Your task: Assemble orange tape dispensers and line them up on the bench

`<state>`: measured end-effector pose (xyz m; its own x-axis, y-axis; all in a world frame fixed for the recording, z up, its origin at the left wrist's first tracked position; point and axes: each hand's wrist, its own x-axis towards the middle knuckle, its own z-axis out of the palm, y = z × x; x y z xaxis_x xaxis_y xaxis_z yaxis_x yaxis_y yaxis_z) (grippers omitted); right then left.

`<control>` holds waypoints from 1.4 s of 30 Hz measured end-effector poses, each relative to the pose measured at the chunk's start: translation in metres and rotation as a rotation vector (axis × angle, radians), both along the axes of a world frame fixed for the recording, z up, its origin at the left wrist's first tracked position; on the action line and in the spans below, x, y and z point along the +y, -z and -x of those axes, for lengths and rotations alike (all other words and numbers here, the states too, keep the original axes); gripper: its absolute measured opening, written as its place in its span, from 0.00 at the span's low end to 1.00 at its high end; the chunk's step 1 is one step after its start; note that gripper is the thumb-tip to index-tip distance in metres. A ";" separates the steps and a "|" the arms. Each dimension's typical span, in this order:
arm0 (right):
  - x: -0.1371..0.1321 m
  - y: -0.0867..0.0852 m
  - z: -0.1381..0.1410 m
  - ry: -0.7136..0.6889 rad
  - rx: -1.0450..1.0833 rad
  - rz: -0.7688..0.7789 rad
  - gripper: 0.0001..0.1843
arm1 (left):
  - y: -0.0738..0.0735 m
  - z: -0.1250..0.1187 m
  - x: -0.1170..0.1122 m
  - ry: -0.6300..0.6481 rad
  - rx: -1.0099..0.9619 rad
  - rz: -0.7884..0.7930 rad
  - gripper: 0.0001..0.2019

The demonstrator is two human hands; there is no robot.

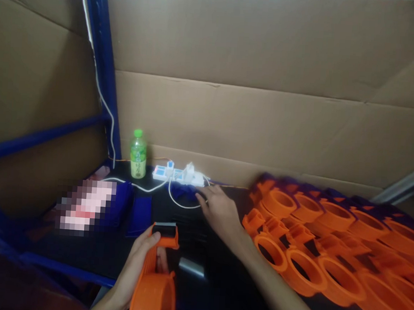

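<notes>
My left hand grips an orange tape dispenser low in the middle of the view, its black toothed blade end pointing away from me. My right hand stretches forward over the black table, fingers spread, resting on or just above a dark blue piece near a white cable loop. It holds nothing that I can see. To the right lies a pile of several orange tape dispensers in rows.
A green drink bottle stands at the back left beside a white power strip with plugs. Dark blue parts lie left of centre. A small metal plate lies near the held dispenser. Cardboard walls and a blue rack frame close in the table.
</notes>
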<state>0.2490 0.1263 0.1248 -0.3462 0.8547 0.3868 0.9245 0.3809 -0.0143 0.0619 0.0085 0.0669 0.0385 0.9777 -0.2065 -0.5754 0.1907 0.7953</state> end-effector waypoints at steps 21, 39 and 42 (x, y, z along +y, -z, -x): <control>0.065 0.048 -0.013 0.260 -0.141 0.144 0.16 | -0.003 -0.003 0.000 -0.023 0.127 0.009 0.19; 0.030 0.016 -0.011 0.001 0.427 0.146 0.17 | -0.007 -0.004 -0.003 -0.172 -0.042 0.100 0.17; 0.005 0.013 0.002 -0.217 0.534 0.237 0.18 | -0.005 -0.005 -0.001 -0.212 -0.069 0.111 0.19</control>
<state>0.2472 0.1313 0.1120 -0.3331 0.8704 0.3626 0.6681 0.4893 -0.5606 0.0668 0.0071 0.0721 -0.1476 0.9369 -0.3170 -0.6642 0.1436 0.7336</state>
